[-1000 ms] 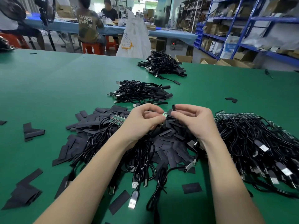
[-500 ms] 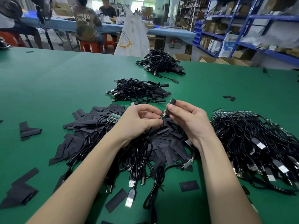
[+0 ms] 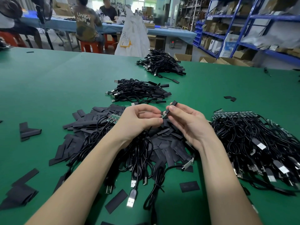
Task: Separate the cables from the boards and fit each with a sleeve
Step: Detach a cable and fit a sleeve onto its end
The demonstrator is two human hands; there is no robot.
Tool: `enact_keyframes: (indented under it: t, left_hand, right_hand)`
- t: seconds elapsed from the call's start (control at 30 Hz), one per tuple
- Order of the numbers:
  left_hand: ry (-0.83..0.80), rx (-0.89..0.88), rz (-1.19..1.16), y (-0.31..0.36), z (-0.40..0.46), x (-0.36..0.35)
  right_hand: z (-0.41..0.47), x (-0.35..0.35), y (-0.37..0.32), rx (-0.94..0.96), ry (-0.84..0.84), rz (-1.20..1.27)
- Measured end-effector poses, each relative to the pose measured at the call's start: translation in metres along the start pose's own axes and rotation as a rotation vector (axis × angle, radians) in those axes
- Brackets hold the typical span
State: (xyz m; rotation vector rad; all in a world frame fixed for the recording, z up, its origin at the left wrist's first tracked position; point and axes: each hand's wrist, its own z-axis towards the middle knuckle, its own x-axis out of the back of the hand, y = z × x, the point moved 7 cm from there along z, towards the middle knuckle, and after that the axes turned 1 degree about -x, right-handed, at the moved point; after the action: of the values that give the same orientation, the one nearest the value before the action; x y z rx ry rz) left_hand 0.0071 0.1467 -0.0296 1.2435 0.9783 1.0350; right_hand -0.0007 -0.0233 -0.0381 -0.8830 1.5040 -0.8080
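Observation:
My left hand (image 3: pixel 138 120) pinches the small green board end of a black cable (image 3: pixel 162 115) above a heap of flat black sleeves (image 3: pixel 168 150). My right hand (image 3: pixel 188 122) pinches one black sleeve (image 3: pixel 170 109), tilted, its lower mouth over the tip of that board end. The cable hangs down from my left hand to a bundle of looped cables (image 3: pixel 139 153). A strip of green boards (image 3: pixel 113 119) with cables attached lies just left of my left hand. A big pile of cables on board strips (image 3: pixel 253 140) lies to the right.
Two piles of sleeved cables lie further back on the green table (image 3: pixel 48 88), the nearer one (image 3: pixel 139 91) and the farther one (image 3: pixel 160 62). Loose sleeves (image 3: pixel 27 130) are scattered left and front. People sit at a blue table behind; blue shelving stands at the right.
My right hand has raised the sleeve and tipped it up, bringing its mouth onto the board end held by my left hand. The hands have lifted slightly.

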Motion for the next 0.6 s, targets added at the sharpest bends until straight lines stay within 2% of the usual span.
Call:
enact_keyframes:
  t: [0.13,0.6]
  left_hand:
    - [0.012,0.011,-0.018,-0.0009,-0.0001,-0.0006]
    - [0.088,-0.002,0.127,-0.0014,0.0023,0.0067]
  right_hand:
    - [0.0005,0.0012,0.0053,-0.045,0.013,0.081]
    - [0.0007,0.0037,0.0011,-0.015,0.059,-0.022]
